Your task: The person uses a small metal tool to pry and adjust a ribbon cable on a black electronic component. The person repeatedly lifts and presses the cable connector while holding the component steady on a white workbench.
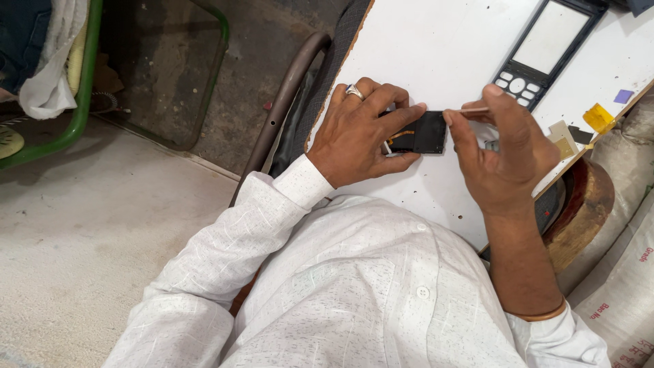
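My left hand (pixel 361 133), with a ring on one finger, presses a small black rectangular screen part (pixel 422 133) flat on the white tabletop (pixel 436 48); an orange flex strip shows on the part under my fingers. My right hand (pixel 504 146) pinches a thin metal tool (pixel 475 109) whose tip meets the part's right top corner. A dark keypad phone front frame (pixel 541 48) lies just beyond my right hand.
Small bits lie at the table's right edge: a yellow piece (pixel 598 117), a purple square (pixel 623 96), beige and black scraps (pixel 565 140). Woven sacks (pixel 623 272) stand at right. A chair frame (pixel 283 102) and a green metal frame (pixel 82 95) are on the concrete floor to the left.
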A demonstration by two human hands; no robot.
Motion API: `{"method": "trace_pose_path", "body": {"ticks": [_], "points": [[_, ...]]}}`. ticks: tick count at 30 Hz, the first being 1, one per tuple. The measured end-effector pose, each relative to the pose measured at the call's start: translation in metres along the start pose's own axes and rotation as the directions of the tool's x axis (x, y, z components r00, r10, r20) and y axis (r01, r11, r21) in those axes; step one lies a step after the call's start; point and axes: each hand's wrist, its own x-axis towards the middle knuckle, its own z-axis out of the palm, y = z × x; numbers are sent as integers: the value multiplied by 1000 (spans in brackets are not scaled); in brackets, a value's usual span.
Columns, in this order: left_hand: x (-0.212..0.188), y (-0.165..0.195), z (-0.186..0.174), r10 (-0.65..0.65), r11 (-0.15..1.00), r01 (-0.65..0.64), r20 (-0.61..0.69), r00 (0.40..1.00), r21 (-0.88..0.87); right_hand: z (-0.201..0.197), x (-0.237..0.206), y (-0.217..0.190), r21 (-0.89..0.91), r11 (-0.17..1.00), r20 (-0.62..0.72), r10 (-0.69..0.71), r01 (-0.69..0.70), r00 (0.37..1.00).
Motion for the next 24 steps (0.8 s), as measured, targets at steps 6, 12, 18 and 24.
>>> {"method": "trace_pose_path", "body": {"ticks": [6, 12, 18, 24], "points": [[-1, -1, -1, 2, 1000, -3, -8, 1000, -16, 2, 4, -4, 76, 997, 15, 26, -27, 1000], [-3, -2, -3, 6, 1000, -6, -3, 1000, -22, -3, 9, -12, 178, 983, 84, 28, -43, 996], [-4, -2, -5, -3, 1000, 3, 6, 1000, -12, -2, 10, -3, 84, 996, 78, -13, 7, 997], [-3, -1, -6, -14, 999, 15, 29, 999, -51, -1, 2, 2, 56, 998, 25, -8, 7, 1000]]}}
